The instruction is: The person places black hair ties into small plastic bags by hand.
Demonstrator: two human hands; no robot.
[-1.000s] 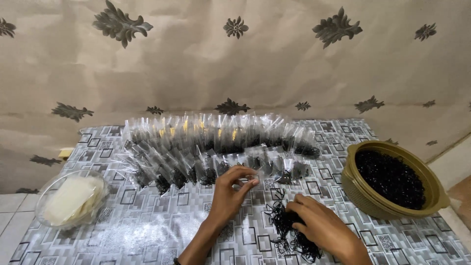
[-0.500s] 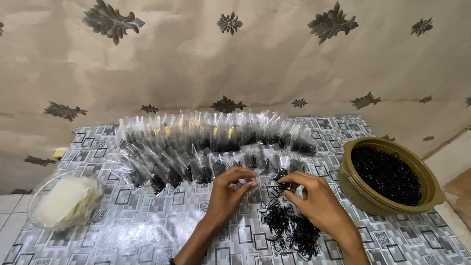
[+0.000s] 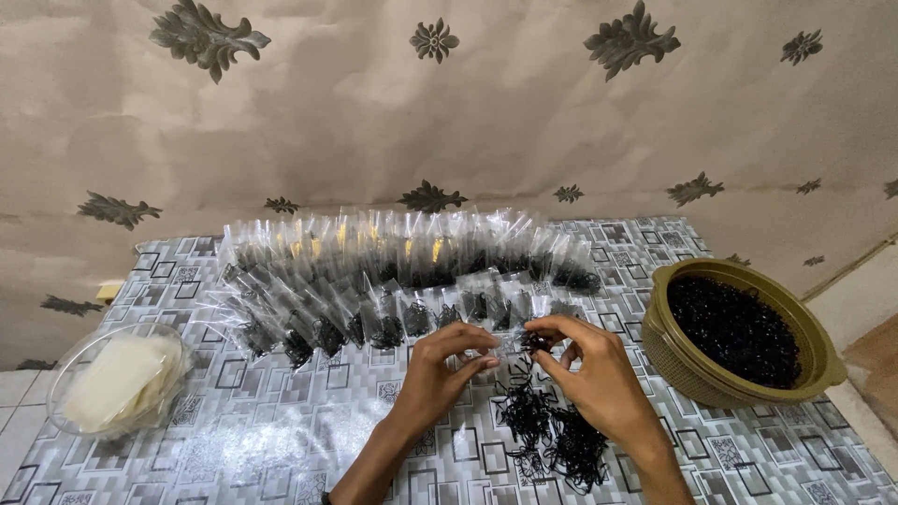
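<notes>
2 hands, left (image 3: 440, 369) and right (image 3: 594, 369), pinch 1 clear bag (image 3: 510, 348) (1 olive bowl (image 3: 669, 351) nearby).

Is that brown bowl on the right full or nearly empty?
Fairly full. The brown bowl stands upright on the table, and a heap of small black bands covers its whole inside, reaching close to the rim.

left hand (image 3: 440, 369) – fingers pinched; right hand (image 3: 594, 374) – fingers pinched, fingertips nearly meeting
</notes>
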